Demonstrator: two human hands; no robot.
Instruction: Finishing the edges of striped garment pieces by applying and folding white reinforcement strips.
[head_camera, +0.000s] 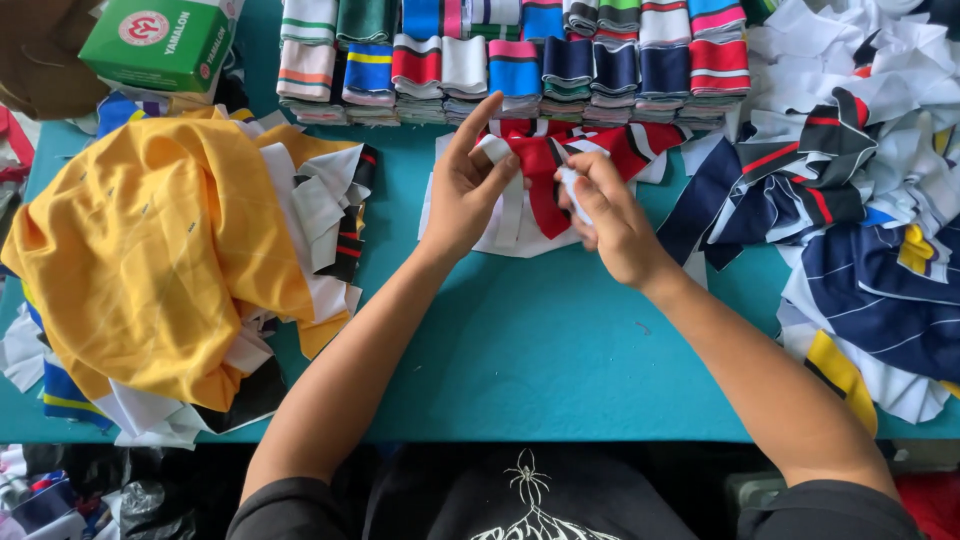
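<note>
Two hands over teal worktop (540, 350). Left hand (462, 190) pinching white strip (497, 150); right hand (605, 210) closed on red-and-white collar piece (540, 165).

I see a red, white and black striped knit strip (540, 165) in the upper middle of the frame, bunched and folded over itself on the teal surface. It lies atop a small loose heap of similar white strips (505, 225), just below the stacked row of folded pieces. One white end (572, 188) is lifted and pinched, slightly blurred; another end (493, 150) curls upward at left.
</note>
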